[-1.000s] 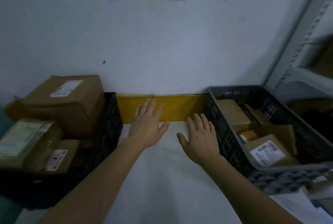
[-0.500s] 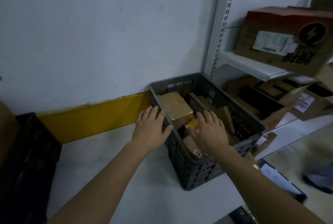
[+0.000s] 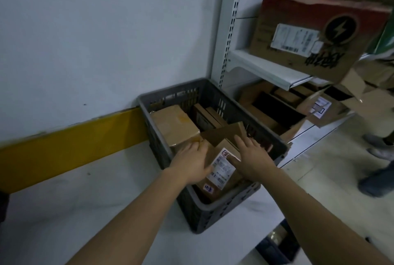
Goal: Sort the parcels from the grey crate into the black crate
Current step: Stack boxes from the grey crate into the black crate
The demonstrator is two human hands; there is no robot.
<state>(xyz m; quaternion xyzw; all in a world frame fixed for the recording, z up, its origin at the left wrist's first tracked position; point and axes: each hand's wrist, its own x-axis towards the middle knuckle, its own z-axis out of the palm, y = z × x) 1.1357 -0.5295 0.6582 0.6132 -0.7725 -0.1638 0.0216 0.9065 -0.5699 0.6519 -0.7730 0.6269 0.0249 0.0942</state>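
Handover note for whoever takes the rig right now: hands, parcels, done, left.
Left hand: open, palm on the left edge of the labelled parcel in the grey crate.
Right hand: open, on that parcel's right side. No closed grip, not lifted.
Grey crate: on the white table, holding several more parcels, including a taped one at the back.
Black crate: out of view.
Done: cannot tell from this view.
Left: grip, lift, carry to black crate, then the rest.
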